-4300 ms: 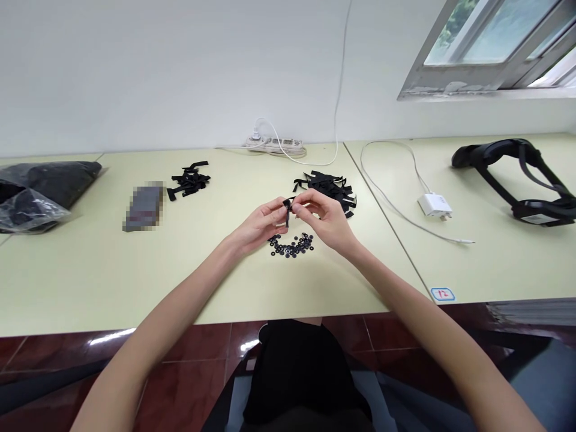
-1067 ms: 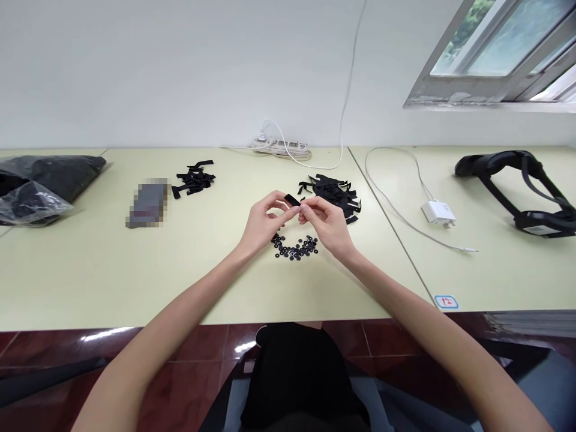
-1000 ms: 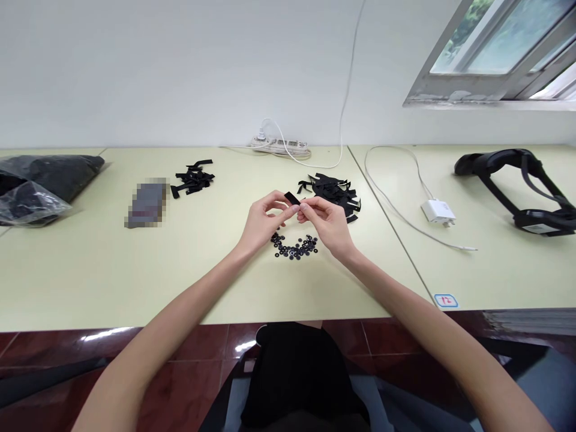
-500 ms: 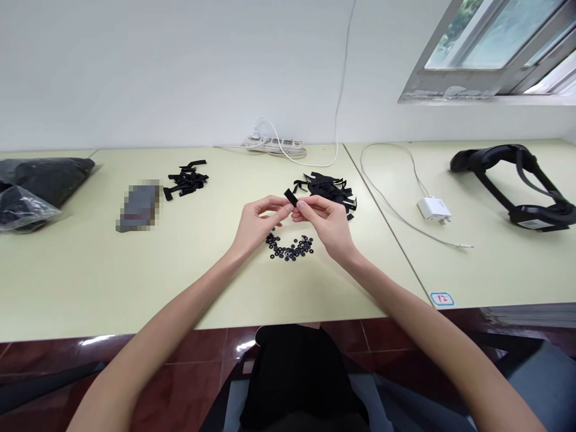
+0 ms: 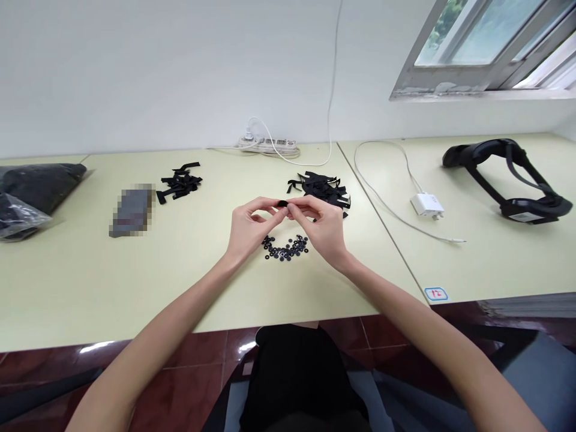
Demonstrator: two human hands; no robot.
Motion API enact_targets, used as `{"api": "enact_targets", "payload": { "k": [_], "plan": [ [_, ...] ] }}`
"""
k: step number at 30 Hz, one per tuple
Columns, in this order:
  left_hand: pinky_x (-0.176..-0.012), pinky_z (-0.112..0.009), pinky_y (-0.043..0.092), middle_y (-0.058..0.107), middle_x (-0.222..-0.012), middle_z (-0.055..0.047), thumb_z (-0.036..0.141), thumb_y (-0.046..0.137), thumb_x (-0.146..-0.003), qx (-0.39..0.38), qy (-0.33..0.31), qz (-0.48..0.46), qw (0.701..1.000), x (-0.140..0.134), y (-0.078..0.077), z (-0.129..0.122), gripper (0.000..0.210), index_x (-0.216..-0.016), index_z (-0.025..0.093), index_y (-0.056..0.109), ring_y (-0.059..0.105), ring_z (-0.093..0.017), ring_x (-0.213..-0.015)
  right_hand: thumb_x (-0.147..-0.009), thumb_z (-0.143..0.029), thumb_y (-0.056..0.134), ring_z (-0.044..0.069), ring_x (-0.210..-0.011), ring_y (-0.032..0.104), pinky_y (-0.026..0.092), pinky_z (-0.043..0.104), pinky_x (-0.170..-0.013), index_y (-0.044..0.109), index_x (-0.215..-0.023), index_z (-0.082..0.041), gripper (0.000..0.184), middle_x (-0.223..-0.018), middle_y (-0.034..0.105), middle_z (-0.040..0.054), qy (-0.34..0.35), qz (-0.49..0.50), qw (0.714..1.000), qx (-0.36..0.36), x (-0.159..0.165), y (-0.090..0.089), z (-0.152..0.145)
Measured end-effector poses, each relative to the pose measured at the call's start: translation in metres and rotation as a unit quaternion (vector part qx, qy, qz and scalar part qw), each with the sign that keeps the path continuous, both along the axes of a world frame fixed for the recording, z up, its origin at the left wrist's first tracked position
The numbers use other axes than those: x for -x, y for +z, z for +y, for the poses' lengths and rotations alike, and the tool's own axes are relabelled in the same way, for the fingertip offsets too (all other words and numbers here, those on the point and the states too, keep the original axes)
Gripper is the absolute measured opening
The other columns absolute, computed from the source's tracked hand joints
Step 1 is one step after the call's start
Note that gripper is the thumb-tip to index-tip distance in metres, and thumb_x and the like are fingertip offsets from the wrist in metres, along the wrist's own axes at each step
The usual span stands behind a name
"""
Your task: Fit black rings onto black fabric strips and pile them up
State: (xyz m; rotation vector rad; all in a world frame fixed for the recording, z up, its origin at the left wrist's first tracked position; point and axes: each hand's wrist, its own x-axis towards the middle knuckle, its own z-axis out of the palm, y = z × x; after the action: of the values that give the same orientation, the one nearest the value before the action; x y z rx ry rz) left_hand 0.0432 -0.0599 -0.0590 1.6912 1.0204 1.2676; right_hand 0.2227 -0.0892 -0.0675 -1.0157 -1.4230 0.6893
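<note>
A short black fabric strip (image 5: 282,203) is pinched between the fingertips of both hands above the table. My left hand (image 5: 252,223) is closed on it from the left, and my right hand (image 5: 320,225) grips it from the right with thumb and fingers. Most of the strip is covered by the fingers. Just below the hands lies a scatter of small dark rings (image 5: 284,249), some with lighter centres. Behind my right hand spreads a pile of black strips (image 5: 326,187). Another, smaller pile of black strips (image 5: 182,183) rests farther left.
A blurred-out grey object (image 5: 132,210) and a dark plastic bag (image 5: 42,186) are at the left. A power strip (image 5: 269,145) stands against the wall. To the right are a white charger (image 5: 426,205) with its cable and a black headset (image 5: 504,180).
The strip stood up diagonally above the fingers earlier; now it lies lower and flatter between them. The view has shifted slightly, and both hands stay together.
</note>
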Motion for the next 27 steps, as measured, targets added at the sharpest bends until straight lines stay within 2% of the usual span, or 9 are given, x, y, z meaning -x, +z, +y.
{"api": "enact_targets", "payload": {
  "k": [8,17,22,27],
  "plan": [
    [-0.062,-0.028,0.055,0.076,-0.099,-0.007,0.055,0.09,-0.086,0.017,-0.031,-0.014,0.999,0.003,0.001,0.005,0.034,-0.088,0.022,0.081,0.068,-0.019,-0.084,-0.101,-0.042,0.079,0.022,-0.087,0.081,0.069,0.042,-0.09,0.077,-0.103,-0.023,0.019,-0.098,0.081,0.0051,0.033,0.051,0.998,0.021,0.002,0.001,0.001],
    [-0.064,-0.027,0.059,0.07,-0.091,-0.006,0.058,0.089,-0.085,0.047,-0.068,-0.02,0.996,0.005,0.003,0.009,0.039,-0.083,0.021,0.077,0.068,-0.02,-0.087,-0.1,-0.055,0.076,0.018,-0.083,0.073,0.063,0.038,-0.085,0.069,-0.099,-0.025,0.031,-0.094,0.075,0.003,0.076,0.03,0.995,0.049,-0.004,-0.002,0.009],
    [-0.064,-0.027,0.061,0.069,-0.086,-0.006,0.059,0.087,-0.087,0.074,-0.102,-0.02,0.992,0.006,0.001,0.013,0.039,-0.085,0.021,0.077,0.067,-0.02,-0.086,-0.096,-0.06,0.078,0.018,-0.08,0.07,0.062,0.037,-0.084,0.068,-0.096,-0.024,0.037,-0.088,0.072,0.0025,0.098,0.053,0.991,0.075,-0.005,-0.001,0.011],
    [-0.062,-0.027,0.061,0.068,-0.083,-0.005,0.058,0.09,-0.084,0.077,-0.102,-0.031,0.991,0.007,-0.002,0.015,0.04,-0.083,0.021,0.075,0.067,-0.02,-0.083,-0.094,-0.065,0.078,0.018,-0.08,0.07,0.063,0.038,-0.083,0.068,-0.096,-0.024,0.042,-0.085,0.072,0.0021,0.114,0.054,0.988,0.087,-0.005,-0.002,0.014]
  ]
}}
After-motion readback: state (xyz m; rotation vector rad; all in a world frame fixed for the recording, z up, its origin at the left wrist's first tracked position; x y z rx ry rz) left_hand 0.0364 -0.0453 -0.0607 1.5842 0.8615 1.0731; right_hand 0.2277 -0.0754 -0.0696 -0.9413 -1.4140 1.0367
